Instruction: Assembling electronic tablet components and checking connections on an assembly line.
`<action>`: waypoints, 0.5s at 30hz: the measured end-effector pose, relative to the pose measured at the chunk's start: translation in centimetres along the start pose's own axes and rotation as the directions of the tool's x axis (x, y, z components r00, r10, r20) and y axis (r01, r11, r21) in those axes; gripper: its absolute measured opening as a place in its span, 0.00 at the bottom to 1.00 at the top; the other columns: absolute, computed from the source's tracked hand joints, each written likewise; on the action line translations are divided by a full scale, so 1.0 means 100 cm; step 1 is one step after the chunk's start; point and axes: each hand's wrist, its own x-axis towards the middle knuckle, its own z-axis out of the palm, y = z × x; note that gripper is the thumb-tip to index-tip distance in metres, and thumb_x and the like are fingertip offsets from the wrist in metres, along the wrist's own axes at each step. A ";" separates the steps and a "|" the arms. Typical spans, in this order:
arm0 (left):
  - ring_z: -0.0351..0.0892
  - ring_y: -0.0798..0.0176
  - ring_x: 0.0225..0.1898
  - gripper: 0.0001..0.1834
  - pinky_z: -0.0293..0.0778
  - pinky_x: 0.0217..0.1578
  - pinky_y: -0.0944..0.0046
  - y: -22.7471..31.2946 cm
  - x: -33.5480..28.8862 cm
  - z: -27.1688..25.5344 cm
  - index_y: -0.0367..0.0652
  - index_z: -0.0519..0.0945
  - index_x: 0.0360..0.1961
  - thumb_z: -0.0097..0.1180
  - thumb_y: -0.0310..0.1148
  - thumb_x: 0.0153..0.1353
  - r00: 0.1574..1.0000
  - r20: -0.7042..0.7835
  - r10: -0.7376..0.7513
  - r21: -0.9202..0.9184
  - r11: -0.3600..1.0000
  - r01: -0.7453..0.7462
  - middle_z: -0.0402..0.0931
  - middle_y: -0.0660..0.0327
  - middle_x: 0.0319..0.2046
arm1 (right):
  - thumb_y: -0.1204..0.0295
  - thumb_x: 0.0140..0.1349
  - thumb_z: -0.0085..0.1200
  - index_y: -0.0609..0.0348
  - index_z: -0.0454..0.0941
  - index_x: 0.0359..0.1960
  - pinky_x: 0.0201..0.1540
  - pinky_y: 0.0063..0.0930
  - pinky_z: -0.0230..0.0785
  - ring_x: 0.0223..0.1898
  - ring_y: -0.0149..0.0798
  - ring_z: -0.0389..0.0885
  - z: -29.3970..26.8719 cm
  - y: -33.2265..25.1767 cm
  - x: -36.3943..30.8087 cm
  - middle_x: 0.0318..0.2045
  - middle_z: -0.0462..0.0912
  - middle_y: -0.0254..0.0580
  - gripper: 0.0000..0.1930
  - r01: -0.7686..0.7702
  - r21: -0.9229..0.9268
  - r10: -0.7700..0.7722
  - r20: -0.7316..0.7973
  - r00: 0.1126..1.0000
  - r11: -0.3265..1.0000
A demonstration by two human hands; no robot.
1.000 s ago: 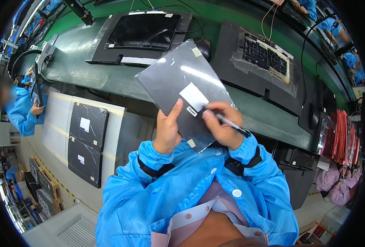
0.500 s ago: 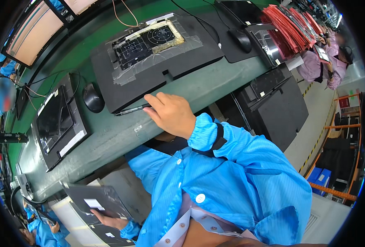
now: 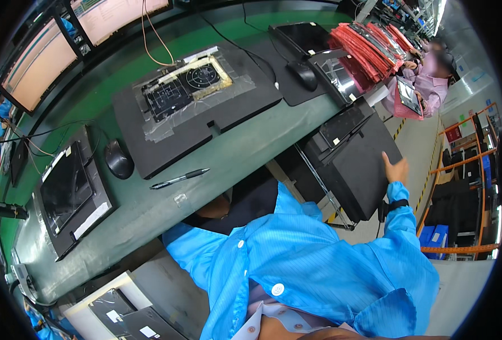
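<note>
I see the right hand [image 3: 395,169] open, fingers spread, resting on the top black panel [image 3: 358,164] stacked in the rack off the worktop's [image 3: 149,209] right end. Left hand out of sight. Red flat packages [image 3: 367,48] line the far right corner; a pen [image 3: 180,178] lies near the front edge.

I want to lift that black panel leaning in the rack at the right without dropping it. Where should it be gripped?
Probably by its upper edge, from above and the right, where the right hand already rests. The black panel leans tilted in the rack, so its top edge is free, while the lower edge sits behind the rack's bars.
</note>
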 end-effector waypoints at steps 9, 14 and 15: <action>0.67 0.57 0.64 0.35 0.64 0.65 0.57 0.062 -0.010 0.049 0.39 0.73 0.67 0.64 0.47 0.64 0.975 0.097 -0.198 -0.133 0.969 0.210 0.70 0.56 0.68 | 0.36 0.53 0.68 0.64 0.70 0.68 0.62 0.54 0.65 0.63 0.51 0.75 0.057 0.131 0.003 0.65 0.76 0.50 0.52 -0.753 0.476 0.147 0.794 0.590 0.454; 0.79 0.53 0.56 0.27 0.74 0.60 0.51 0.080 0.009 0.003 0.34 0.77 0.61 0.53 0.45 0.72 0.966 0.245 -0.085 -0.174 0.976 0.131 0.78 0.53 0.57 | 0.50 0.66 0.61 0.66 0.72 0.64 0.62 0.48 0.72 0.59 0.49 0.78 0.019 0.119 -0.019 0.60 0.78 0.49 0.34 -0.818 0.572 -0.367 0.774 0.516 0.056; 0.79 0.53 0.55 0.25 0.74 0.60 0.52 0.079 0.022 0.021 0.35 0.78 0.59 0.53 0.45 0.72 0.948 0.296 -0.113 -0.193 0.966 0.175 0.79 0.54 0.55 | 0.49 0.68 0.58 0.67 0.71 0.65 0.66 0.50 0.70 0.60 0.52 0.78 0.000 0.148 -0.014 0.61 0.77 0.54 0.35 -0.787 0.616 -0.453 0.710 0.539 0.029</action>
